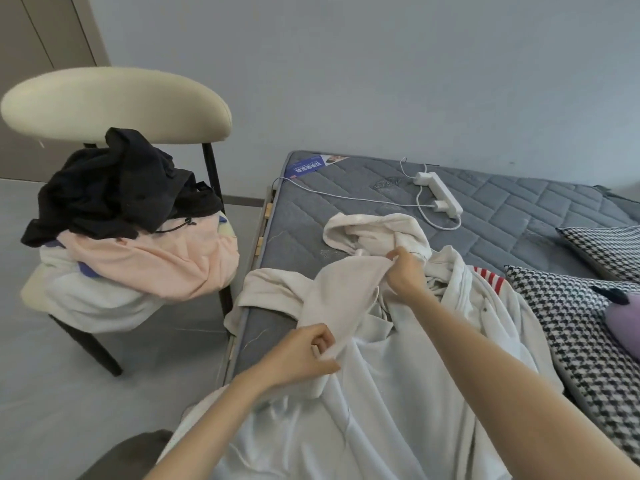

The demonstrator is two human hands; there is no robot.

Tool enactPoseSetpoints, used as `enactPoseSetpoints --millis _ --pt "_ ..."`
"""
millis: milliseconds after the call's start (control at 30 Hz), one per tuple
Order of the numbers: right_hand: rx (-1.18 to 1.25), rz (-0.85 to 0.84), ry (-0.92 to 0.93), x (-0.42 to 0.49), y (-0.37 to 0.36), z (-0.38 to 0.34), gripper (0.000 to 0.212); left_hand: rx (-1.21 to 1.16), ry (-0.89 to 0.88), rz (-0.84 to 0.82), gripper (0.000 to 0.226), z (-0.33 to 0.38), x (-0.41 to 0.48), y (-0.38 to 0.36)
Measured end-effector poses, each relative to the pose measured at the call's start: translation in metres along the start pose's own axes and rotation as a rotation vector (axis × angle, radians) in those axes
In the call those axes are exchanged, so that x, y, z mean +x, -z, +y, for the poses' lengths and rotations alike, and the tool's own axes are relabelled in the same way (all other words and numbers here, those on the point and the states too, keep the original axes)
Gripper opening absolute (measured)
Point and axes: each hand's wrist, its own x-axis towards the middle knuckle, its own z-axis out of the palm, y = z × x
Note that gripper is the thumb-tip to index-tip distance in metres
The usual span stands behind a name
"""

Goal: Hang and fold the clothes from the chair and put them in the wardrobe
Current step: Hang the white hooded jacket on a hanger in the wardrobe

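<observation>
Our left hand (304, 355) and right hand (405, 271) each pinch the cream hoodie (343, 289) at the near corner of the bed (346, 195); its sleeve (263, 289), hanging over the bed edge, could drag it floorward. Left of the bed, the pile (131, 244) on the chair (114, 102) may slide.

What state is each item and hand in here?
Cream hoodie: crumpled on the mattress, unfolded.
Left hand: pinches the hoodie's near edge.
Right hand: pinches its fabric below the hood.
White garment: spread unfolded under the hoodie.
Clothes pile: heaped on the chair, unfolded.
Power strip: on mattress, charger plugged in.
</observation>
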Motion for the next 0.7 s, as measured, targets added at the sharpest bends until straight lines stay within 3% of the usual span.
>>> enactPoseSetpoints --millis 133,267,433,533,700 --pt "0.396 -0.175 -0.334 -0.020 -0.001 0.036 0.026 -0.169 0.048 -0.153 0.024 -0.005 -0.010 -0.027" --pt "0.654 -0.332 -0.453 -0.042 -0.008 0.053 0.018 0.362 0.078 -0.129 0.056 -0.026 -0.021 -0.025" --pt "0.660 -0.451 -0.443 -0.079 -0.028 0.058 0.053 0.644 0.223 -0.218 0.094 -0.056 -0.053 -0.012" --pt "0.584 -0.454 -0.378 -0.101 -0.040 0.056 0.050 0.605 0.311 -0.208 0.086 -0.075 -0.068 -0.010" --pt "0.520 -0.459 -0.346 -0.123 -0.067 0.075 0.037 0.627 0.259 0.027 0.042 -0.086 -0.088 -0.015"
